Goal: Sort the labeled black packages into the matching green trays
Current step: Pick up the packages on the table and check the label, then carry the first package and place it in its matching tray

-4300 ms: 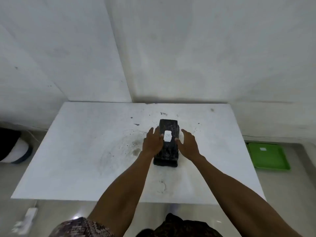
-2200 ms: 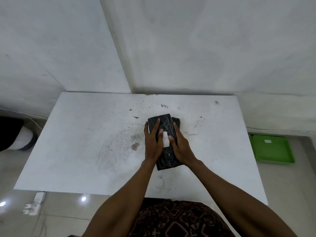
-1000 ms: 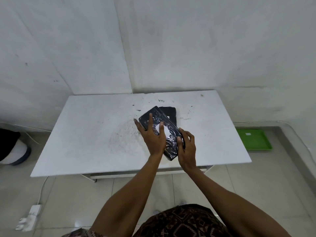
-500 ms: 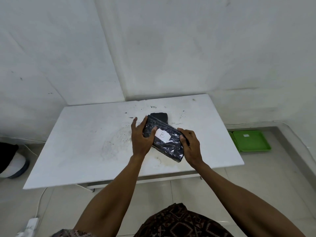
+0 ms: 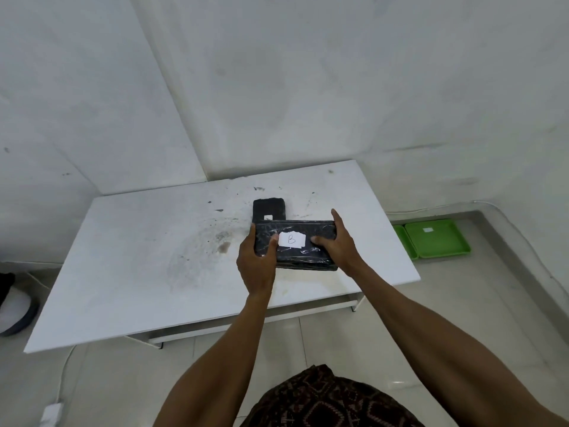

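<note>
I hold a black plastic-wrapped package [image 5: 311, 254] crosswise above the white table [image 5: 138, 260]; its white label reads "B". My left hand [image 5: 257, 263] grips its left end and my right hand [image 5: 337, 245] grips its right end. Behind it a second black package [image 5: 268, 207] lies flat on the table, with a small white label partly hidden by the held one. On the floor to the right of the table sits a green tray [image 5: 437, 243] with a white label; the edge of another green tray [image 5: 403, 245] shows beside it, mostly hidden by the table.
White walls meet in a corner behind the table. A white power strip [image 5: 50, 414] with its cable lies on the tiled floor at the lower left. A dark and white object [image 5: 14, 309] sits on the floor at the far left.
Both hands lifted the top package off the stack and turned it from lengthwise to crosswise, label facing me. The lower package stayed on the table. The view shifted back and right.
</note>
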